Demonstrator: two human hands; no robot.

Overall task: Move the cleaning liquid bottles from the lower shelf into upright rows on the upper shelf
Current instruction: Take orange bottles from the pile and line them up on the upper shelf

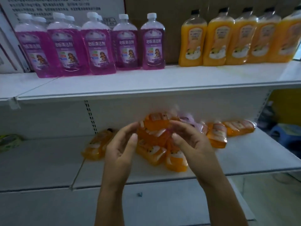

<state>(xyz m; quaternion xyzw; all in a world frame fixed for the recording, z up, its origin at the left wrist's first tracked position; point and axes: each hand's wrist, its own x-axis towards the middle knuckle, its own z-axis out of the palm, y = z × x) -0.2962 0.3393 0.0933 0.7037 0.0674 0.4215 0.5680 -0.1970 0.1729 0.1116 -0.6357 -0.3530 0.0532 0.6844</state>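
Both my hands hold one orange bottle [155, 123] lifted above the lower shelf [48, 162]. My left hand [121, 144] grips its left side and my right hand [189, 141] its right side. Under them lies a pile of orange bottles [160, 154] on their sides, with a purple one [189, 119] partly hidden behind. More orange bottles lie at the left [96, 146] and right [238, 128]. On the upper shelf [146, 79] purple bottles [96, 46] stand upright at the left and orange bottles [228, 38] at the right.
A cardboard box [175, 10] stands behind the upright bottles and a white printed box [65, 5] at the back left. A green package [9, 141] lies at the lower shelf's far left. A blue stool [285, 132] is on the floor to the right.
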